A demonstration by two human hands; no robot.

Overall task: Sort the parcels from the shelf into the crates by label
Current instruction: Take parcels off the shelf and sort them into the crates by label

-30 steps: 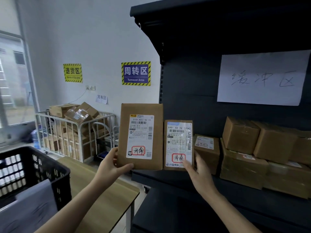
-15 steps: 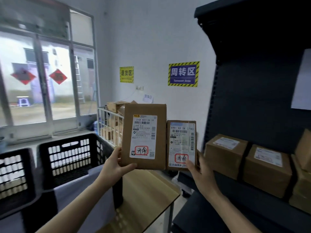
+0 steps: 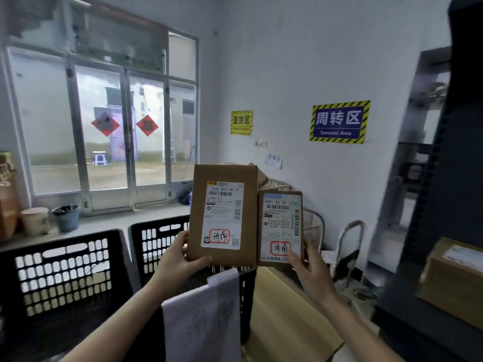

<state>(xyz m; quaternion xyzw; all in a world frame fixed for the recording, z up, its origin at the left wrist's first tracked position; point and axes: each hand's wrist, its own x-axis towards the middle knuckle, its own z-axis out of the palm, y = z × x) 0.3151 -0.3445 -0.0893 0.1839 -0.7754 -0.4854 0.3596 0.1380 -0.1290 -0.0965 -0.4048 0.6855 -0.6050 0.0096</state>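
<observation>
We are holding two parcels upright, side by side, above the near crate (image 3: 188, 259), open air around them. Our left hand (image 3: 175, 259) is pinching the larger parcel (image 3: 223, 215) at its lower left corner; our right hand (image 3: 311, 270) is gripping the smaller parcel (image 3: 281, 228) at its bottom edge.

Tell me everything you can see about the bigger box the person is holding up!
The bigger box is a flat brown cardboard parcel, taller than wide, held upright with its front to the camera. A white shipping label covers most of the front, with barcodes, small print, "A027" and two handwritten characters ringed in red near the bottom. The left hand pinches its lower left corner, thumb on the front. Its right edge meets or slightly overlaps the smaller parcel. It hangs above a black crate.
</observation>
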